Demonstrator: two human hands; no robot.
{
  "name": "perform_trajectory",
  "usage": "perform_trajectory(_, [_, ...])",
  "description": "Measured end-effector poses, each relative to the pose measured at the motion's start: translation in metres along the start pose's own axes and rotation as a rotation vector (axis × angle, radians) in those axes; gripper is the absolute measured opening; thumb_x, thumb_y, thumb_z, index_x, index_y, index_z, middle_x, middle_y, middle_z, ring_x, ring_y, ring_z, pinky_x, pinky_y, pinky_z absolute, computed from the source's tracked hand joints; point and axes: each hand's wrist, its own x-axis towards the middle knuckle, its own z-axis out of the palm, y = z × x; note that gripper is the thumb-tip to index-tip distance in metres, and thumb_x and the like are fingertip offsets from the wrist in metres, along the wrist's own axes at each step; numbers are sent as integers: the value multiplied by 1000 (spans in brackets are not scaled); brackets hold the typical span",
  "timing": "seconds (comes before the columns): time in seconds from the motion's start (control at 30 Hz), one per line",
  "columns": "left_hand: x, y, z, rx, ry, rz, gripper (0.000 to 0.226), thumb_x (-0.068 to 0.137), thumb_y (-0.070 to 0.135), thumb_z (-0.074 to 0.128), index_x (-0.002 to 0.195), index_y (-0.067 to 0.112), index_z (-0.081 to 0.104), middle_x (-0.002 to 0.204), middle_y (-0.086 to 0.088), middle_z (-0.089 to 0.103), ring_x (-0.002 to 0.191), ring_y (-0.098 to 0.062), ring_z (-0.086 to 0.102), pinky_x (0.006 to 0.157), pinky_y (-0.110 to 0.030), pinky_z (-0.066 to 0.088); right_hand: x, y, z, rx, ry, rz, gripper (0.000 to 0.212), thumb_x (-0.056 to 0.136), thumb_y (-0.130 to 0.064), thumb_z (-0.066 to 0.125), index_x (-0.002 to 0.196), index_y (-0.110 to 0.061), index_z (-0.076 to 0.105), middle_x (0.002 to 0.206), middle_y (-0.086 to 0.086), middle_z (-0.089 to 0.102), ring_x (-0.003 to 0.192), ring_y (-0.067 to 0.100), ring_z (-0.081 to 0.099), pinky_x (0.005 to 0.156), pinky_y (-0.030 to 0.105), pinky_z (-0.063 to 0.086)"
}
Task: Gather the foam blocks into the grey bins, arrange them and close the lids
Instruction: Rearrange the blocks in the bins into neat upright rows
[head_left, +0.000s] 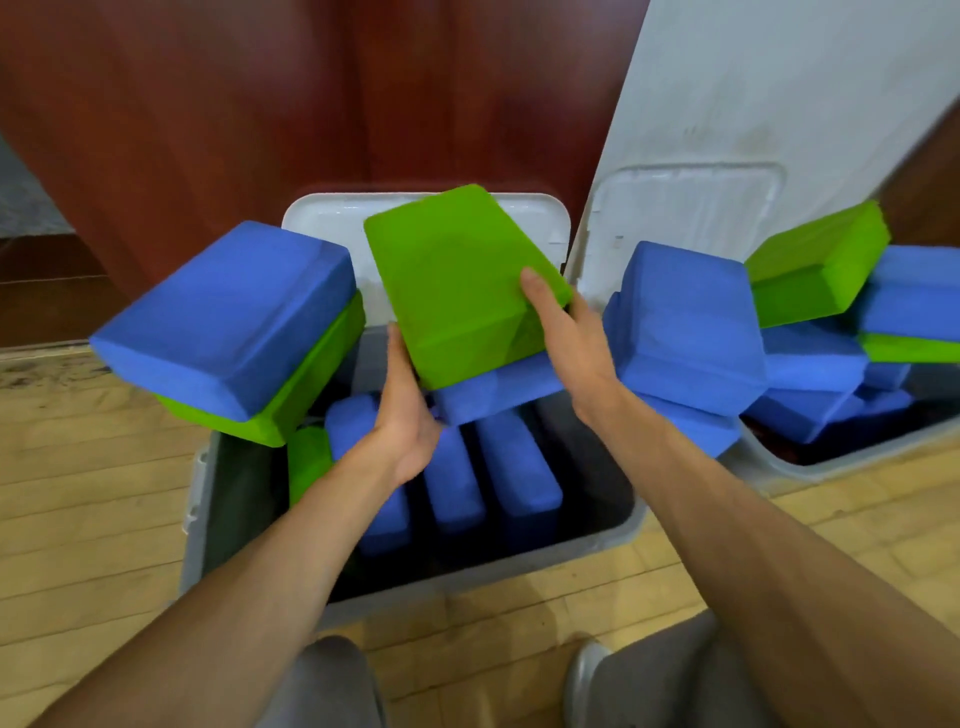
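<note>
Head view: left grip (410, 421) and right grip (576, 348) grasp a green block (457, 291), mid-arranging; next it likely slots among the blue blocks (519, 483) below them in the grey bin (197, 519).

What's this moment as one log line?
left-hand grip + right-hand grip: holding green foam block | above grey bin | lid open

No legible text, label, brand, number or sign appears on any object in this view.

floor (78, 493): pale wooden planks | back wall (234, 104): dark red-brown wood panelling | right: white wall (779, 78)
</note>
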Motion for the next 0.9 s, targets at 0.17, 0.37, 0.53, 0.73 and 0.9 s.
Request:
perform_trajectory(0.17, [1, 35, 72, 69, -79, 27, 62, 91, 69, 28, 116, 26, 65, 120, -1, 67, 108, -19, 63, 91, -40, 52, 5, -26, -54, 102, 226, -141, 54, 85, -62, 55, 120, -22, 63, 113, -1, 63, 99, 7, 58, 92, 30, 44])
perform_trajectory(0.37, [2, 39, 150, 201, -213, 47, 52, 93, 64, 30, 98, 26, 66, 110, 1, 69, 102, -19, 64, 87, -34, 52, 1, -28, -107, 160, 557, -148, 50, 90, -58, 51, 121, -21, 60, 116, 6, 54, 99, 14, 48, 89, 25, 34])
perform_trajectory(0.53, [10, 32, 196, 375, -300, 42, 52, 93, 68, 26, 105, 33, 63, 106, 11, 67, 97, -11, 62, 84, -31, 51, 6, -20, -148, 175, 673, -97, 64, 88, -64, 48, 134, -21, 53, 136, 5, 49, 124, 22, 48, 100, 29, 33])
perform_trajectory(0.73, [18, 12, 220, 516, -315, -13, 61, 97, 61, 19, 137, 26, 49, 125, 9, 55, 103, -7, 56, 81, -22, 44, 16, 4, -174, 148, 671, 76, 68, 89, -66, 43, 138, -18, 44, 141, 13, 46, 128, 29, 45, 103, 39, 33])
perform_trajectory(0.9, [25, 3, 218, 504, -287, -41, 63, 95, 66, 20, 130, 26, 54, 120, 2, 62, 90, -11, 57, 86, -32, 48, 18, 8, -176, 182, 677, 46, 71, 87, -67, 46, 135, -15, 42, 138, 8, 49, 124, 25, 49, 100, 38, 38])
